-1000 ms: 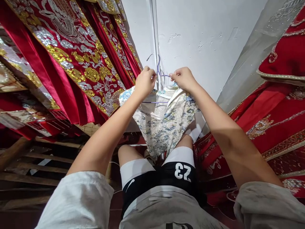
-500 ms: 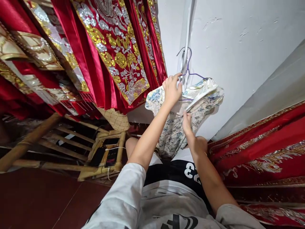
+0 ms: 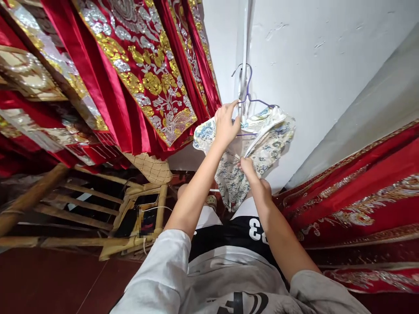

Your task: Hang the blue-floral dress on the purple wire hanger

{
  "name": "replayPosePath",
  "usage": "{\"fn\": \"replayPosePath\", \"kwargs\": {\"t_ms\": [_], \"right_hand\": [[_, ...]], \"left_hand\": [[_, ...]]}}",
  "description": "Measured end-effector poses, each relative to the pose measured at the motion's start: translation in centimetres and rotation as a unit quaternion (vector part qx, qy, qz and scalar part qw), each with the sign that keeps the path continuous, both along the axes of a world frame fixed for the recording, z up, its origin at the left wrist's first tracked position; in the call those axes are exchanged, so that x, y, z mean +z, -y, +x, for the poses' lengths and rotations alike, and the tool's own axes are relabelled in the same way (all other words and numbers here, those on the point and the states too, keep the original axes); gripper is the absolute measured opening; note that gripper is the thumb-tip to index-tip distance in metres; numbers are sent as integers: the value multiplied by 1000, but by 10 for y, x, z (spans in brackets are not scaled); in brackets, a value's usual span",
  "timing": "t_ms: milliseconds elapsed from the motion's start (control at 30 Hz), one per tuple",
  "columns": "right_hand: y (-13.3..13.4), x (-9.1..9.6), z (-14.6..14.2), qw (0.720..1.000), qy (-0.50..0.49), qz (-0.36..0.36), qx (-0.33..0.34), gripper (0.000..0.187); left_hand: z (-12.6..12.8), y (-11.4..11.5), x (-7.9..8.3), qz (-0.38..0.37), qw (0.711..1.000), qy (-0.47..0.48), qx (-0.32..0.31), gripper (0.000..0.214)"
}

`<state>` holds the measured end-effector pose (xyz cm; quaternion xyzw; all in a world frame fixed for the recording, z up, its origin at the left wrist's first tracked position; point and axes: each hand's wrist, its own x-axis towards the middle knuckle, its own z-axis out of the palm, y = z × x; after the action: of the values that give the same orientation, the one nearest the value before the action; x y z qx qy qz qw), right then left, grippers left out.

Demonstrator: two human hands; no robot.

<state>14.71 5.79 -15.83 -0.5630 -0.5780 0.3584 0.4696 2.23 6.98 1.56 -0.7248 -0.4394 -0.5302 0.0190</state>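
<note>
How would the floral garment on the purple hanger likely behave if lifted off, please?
Probably floppy: the floral garment drapes in folds below the right hand. Its sheen suggests slippery fabric. Likely light, since a thin wire hanger carries it.

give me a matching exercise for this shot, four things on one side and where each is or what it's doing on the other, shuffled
Things:
1. hanger
2. left hand
3. right hand
4. chair

Places or states:
a. pinches the front of the garment, lower down
b. bamboo, at lower left
c. purple wire, hook pointing up
d. grips the garment's top, by the hanger

Pairs: 1-c, 2-d, 3-a, 4-b
</note>
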Motion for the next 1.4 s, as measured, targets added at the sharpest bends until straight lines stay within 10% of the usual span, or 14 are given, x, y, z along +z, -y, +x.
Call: {"fn": "replayPosePath", "kwargs": {"t_ms": [167, 300, 400, 933, 1133, 1400], "right_hand": [[49, -23, -20, 989, -125, -66, -51, 44], [75, -32, -31, 979, -193, -66, -12, 47], [79, -30, -31, 976, -207, -60, 29, 48], [90, -1, -11, 951, -196, -118, 206, 46], [97, 15, -5, 947, -266, -130, 124, 40], [53, 116, 8, 950, -265, -95, 132, 30]], "left_hand": [[-2, 55, -84, 40, 983, 177, 20, 29], [7, 102, -190, -118, 928, 347, 69, 22], [15, 117, -234, -203, 926, 319, -9, 23], [7, 113, -221, -200, 955, 207, -66, 10], [10, 115, -228, -197, 966, 153, -71, 15], [18, 111, -230, -203, 969, 140, -30, 10]]}}
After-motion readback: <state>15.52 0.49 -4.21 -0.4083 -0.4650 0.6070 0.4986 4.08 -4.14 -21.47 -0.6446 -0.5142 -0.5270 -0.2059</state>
